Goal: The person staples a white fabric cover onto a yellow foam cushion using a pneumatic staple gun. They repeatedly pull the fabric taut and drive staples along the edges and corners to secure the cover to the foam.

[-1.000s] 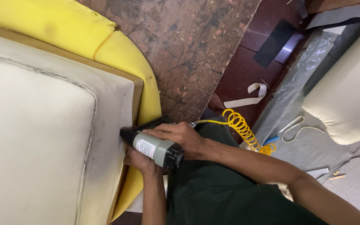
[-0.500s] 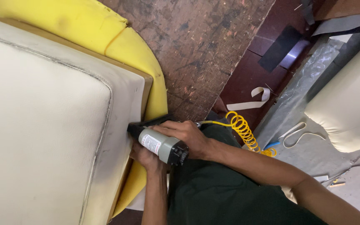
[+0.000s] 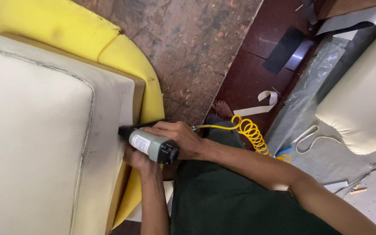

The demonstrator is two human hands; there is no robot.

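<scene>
A grey and black pneumatic staple gun [image 3: 151, 146] presses its nose against the edge of a cream leather cushion [image 3: 35, 143]. The right hand [image 3: 177, 139] grasps its body; the left hand [image 3: 138, 160] cups underneath against the yellow foam padding [image 3: 133, 65]. A coiled yellow air hose [image 3: 251, 132] trails away.

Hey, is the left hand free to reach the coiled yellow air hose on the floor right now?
Probably not as things stand. The left hand is tucked under the staple gun against the cream cushion, and the coiled hose lies beyond the right forearm, which crosses the way.
</scene>
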